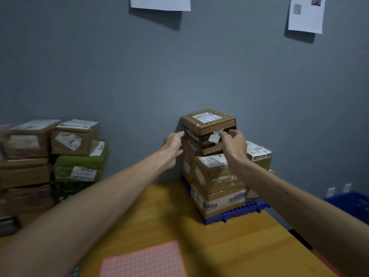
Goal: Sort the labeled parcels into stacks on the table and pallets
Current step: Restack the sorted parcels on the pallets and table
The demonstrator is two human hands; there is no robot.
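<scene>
A tall stack of brown labeled parcels (217, 176) stands on a blue pallet (237, 212) at the far right of the wooden table (229, 246). The top parcel (208, 121) is a flat brown box with a white label on its lid. My left hand (174, 143) reaches to the stack's left side, fingers straight and touching the dark parcel (196, 137) under the top one. My right hand (233, 144) is at the front right corner of the same level, fingers loosely curled near a loose white label (214, 137). Whether it holds anything is unclear.
A second pile of brown and green parcels (60, 156) stands at the left against the grey wall. A pink dotted sheet (143, 260) lies on the table's near edge. A blue crate (353, 204) sits low at the right. Paper sheets (306, 15) hang on the wall.
</scene>
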